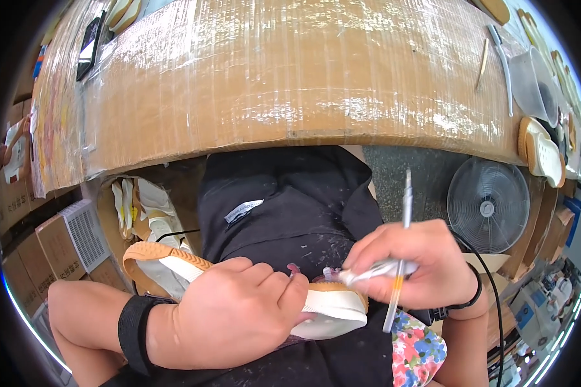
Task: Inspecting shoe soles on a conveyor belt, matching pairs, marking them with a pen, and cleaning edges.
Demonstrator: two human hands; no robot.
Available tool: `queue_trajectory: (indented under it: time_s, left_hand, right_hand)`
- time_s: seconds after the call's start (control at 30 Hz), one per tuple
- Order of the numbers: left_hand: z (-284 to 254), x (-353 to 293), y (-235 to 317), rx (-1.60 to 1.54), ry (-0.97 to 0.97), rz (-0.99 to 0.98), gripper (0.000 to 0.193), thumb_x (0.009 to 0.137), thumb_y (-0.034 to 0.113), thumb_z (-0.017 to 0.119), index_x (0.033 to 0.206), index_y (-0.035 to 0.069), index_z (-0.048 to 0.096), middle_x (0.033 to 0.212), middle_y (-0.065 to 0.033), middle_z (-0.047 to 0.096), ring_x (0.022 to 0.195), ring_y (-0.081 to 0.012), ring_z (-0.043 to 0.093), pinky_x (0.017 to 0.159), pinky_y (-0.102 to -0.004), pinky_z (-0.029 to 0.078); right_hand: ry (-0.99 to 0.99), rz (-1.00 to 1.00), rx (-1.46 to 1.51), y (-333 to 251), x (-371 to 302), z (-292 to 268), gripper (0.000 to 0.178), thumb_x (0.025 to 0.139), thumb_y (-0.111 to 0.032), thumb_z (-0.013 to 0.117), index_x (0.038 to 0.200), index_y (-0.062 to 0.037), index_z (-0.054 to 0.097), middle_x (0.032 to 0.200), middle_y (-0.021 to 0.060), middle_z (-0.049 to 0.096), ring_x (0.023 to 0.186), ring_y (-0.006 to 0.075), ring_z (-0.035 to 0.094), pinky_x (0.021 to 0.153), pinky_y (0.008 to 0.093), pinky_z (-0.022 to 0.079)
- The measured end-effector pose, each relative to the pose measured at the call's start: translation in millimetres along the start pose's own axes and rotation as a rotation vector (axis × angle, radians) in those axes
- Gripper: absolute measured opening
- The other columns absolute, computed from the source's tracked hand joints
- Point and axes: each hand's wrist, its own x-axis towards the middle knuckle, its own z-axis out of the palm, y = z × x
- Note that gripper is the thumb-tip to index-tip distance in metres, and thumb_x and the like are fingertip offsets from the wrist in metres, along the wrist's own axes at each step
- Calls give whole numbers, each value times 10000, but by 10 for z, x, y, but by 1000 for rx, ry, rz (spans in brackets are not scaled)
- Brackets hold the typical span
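Note:
Across my lap lies a white shoe (336, 313) with a tan gum sole, its sole edge turned up. My left hand (239, 309) is closed around its middle and hides much of it. Close by the shoe's right end, my right hand (426, 264) pinches a small whitish thing (384, 267), too covered by fingers to name, with its tip at the sole edge. Held in the same hand is a slim pen-like tool (407, 200) with a silvery tip and a clear barrel, standing nearly upright. Dark cloth (271, 200) covers my lap.
A film-wrapped table (290, 77) spans the far side, bearing a phone (91, 45) and a clear plastic tub (532, 84). Another white shoe (541, 151) sits at its right edge. Below are a round fan (487, 203), a black cable (497, 303) and, left, a carton of shoes (110, 209).

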Motion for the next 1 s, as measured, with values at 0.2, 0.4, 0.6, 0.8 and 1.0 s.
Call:
queue_trajectory:
  time_s: [0.2, 0.4, 0.6, 0.8, 1.0]
  left_hand:
    - [14, 14, -7, -3, 6, -9, 401, 660, 242, 665, 931, -44, 591, 578, -19, 473, 497, -150, 483, 441, -269, 364]
    - [-24, 67, 52, 30, -79, -29, 323, 697, 243, 609, 856, -37, 586, 725, -92, 609, 592, -150, 565, 530, -251, 414]
    - [-23, 54, 60, 36, -81, -32, 321, 712, 251, 608, 851, -37, 583, 723, -91, 608, 592, -153, 565, 531, -251, 414]
    - [-22, 100, 80, 52, -92, -11, 323, 714, 253, 607, 851, -39, 583, 703, -82, 597, 583, -153, 556, 526, -255, 412]
    - [-13, 90, 41, 26, -64, -19, 325, 723, 256, 609, 848, -43, 586, 685, -72, 586, 569, -153, 544, 513, -260, 408]
  right_hand:
    - [-94, -1, -32, 57, -6, 16, 168, 706, -74, 660, 862, -56, 599, 799, 69, 611, 672, 234, 605, 585, 287, 490]
    - [-76, -79, -43, 51, 57, 117, 182, 684, -53, 658, 836, -40, 558, 771, 75, 575, 696, 252, 576, 602, 308, 472]
    - [-105, -67, -72, 43, -21, 91, 187, 679, -33, 644, 826, -42, 528, 791, 94, 545, 714, 275, 555, 618, 333, 456]
    - [-86, -193, -57, 79, 81, 156, 200, 652, -9, 636, 817, -39, 527, 798, 97, 539, 734, 284, 557, 634, 337, 458]
    - [-115, -126, -65, 77, -16, 83, 219, 658, 3, 619, 846, -44, 517, 801, 97, 541, 746, 300, 543, 650, 353, 451]
